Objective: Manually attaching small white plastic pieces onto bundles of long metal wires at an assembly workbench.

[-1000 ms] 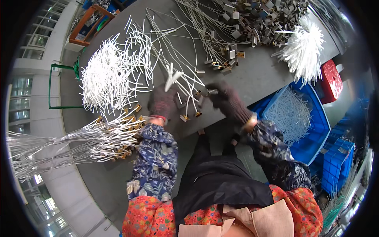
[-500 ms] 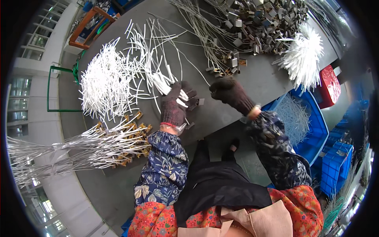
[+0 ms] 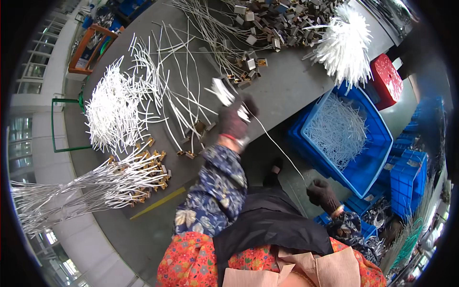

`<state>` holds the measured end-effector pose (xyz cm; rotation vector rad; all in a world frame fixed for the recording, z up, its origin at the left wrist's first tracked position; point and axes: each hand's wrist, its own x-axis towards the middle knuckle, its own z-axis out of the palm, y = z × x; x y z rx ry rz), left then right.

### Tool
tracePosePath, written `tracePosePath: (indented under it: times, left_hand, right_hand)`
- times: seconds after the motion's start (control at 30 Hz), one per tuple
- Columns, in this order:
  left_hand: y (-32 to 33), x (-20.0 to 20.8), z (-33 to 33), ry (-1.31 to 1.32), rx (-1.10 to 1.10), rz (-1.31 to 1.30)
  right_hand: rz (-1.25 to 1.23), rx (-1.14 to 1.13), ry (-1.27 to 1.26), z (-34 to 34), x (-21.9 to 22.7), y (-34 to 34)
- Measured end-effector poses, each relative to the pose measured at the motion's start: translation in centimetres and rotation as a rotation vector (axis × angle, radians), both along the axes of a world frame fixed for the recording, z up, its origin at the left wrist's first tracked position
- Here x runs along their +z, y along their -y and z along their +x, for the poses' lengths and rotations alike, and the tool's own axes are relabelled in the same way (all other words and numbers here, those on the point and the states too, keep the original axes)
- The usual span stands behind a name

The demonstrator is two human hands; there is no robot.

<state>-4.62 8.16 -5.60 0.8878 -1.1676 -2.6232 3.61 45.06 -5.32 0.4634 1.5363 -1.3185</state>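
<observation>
My left hand (image 3: 235, 118), in a dark glove, is raised over the grey table (image 3: 291, 86) and closed on a small bundle of white sleeves (image 3: 224, 91) near the table's front edge. A thin white wire (image 3: 279, 148) runs from that hand down to my right hand (image 3: 321, 192), also gloved, which is pulled back low beside my lap and pinches the wire's end. Loose white wires with metal ends (image 3: 177, 105) lie on the table just left of my left hand.
A heap of white sleeves (image 3: 111, 107) lies at the left, a wire bundle with brass terminals (image 3: 119, 179) below it. Metal clips (image 3: 272, 24) pile at the back. A white tie bunch (image 3: 344, 45), blue crates (image 3: 346, 131) and a red stool (image 3: 387, 81) stand right.
My right hand has drawn back from the table down to my right side, pulling a wire out. My left hand has shifted right and lifted its bundle.
</observation>
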Motion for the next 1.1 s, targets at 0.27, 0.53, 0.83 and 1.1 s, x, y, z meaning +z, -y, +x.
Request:
tracePosePath:
  times: [0.27,0.53,0.83,1.1]
  left_hand:
    - [10.1,6.8,-2.6,-0.219,0.270,-0.131]
    - [12.0,11.0,-3.5,-0.080,0.356,-0.523]
    - [11.6,10.5,-2.7,-0.060,0.364,-0.368]
    - [10.9,10.1,-1.3,-0.096,0.357,-0.402]
  right_hand:
    - [0.186,-0.017,-0.093,4.7,-1.1,-4.7]
    - [0.208,-0.040,-0.164,4.1,-0.9,-4.3]
    - [0.149,-0.015,-0.152,3.5,-0.2,-3.3]
    - [0.195,-0.042,-0.151,3.4,-0.4,-3.7]
